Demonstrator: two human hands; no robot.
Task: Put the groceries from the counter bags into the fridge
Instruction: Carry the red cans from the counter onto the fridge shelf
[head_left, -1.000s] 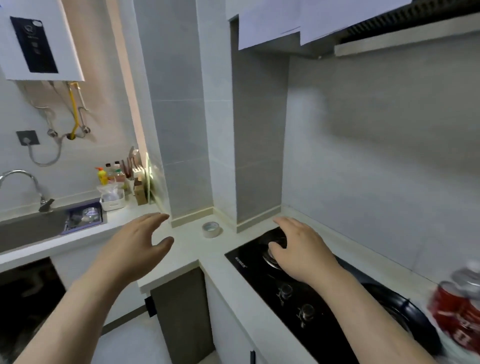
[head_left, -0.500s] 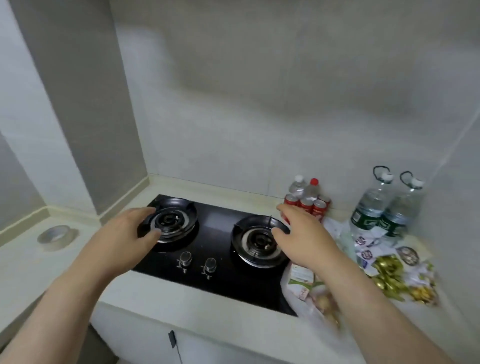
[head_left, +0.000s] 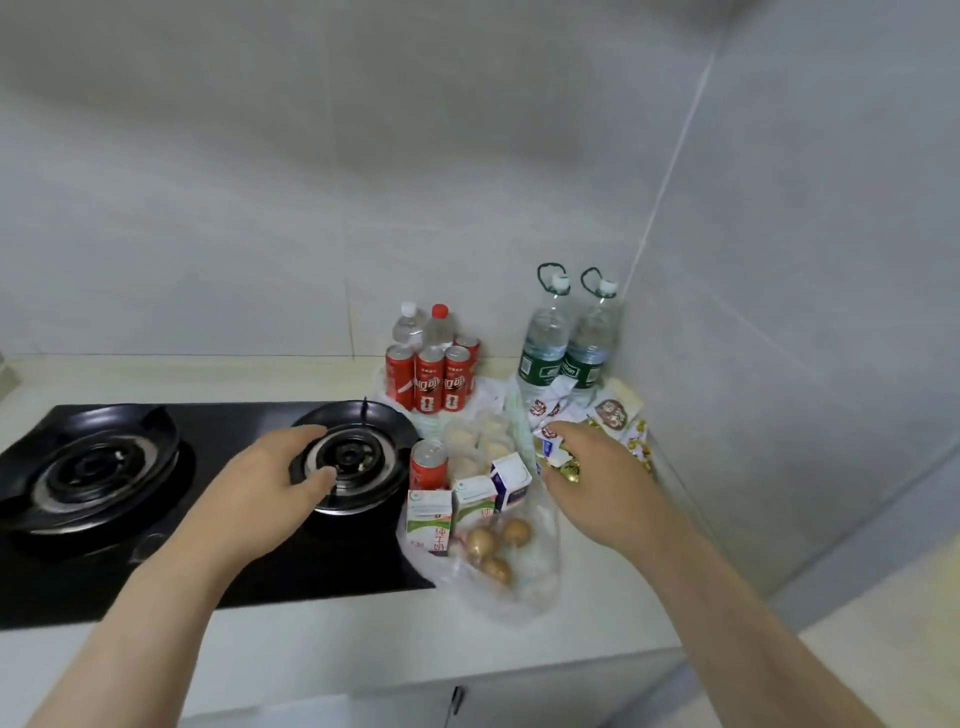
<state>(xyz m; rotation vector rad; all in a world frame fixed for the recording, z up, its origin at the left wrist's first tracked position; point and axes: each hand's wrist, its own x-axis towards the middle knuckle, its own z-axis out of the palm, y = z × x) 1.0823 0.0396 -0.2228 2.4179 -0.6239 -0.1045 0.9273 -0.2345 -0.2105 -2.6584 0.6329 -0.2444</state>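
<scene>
Groceries lie on clear plastic bags (head_left: 524, 582) at the right end of the counter. Red cans (head_left: 430, 385) stand in a cluster at the back, with one more red can (head_left: 428, 464) beside the stove. Small milk cartons (head_left: 429, 521) and brown eggs (head_left: 488, 541) lie in front, and two big water bottles (head_left: 566, 338) stand in the corner. My right hand (head_left: 597, 483) hovers open over the gold-wrapped sweets (head_left: 566, 470) and snack packets (head_left: 613, 415). My left hand (head_left: 270, 488) hangs open above the right burner, holding nothing.
A black two-burner gas stove (head_left: 104, 467) fills the counter's left part. Two small bottles (head_left: 426, 325) stand behind the cans. Tiled walls close the back and the right side. A bare strip of counter (head_left: 363, 639) runs along the front edge.
My view swung right from the sink corner to the stove and groceries. Both hands travelled right with it, the right one now over the snack pile.
</scene>
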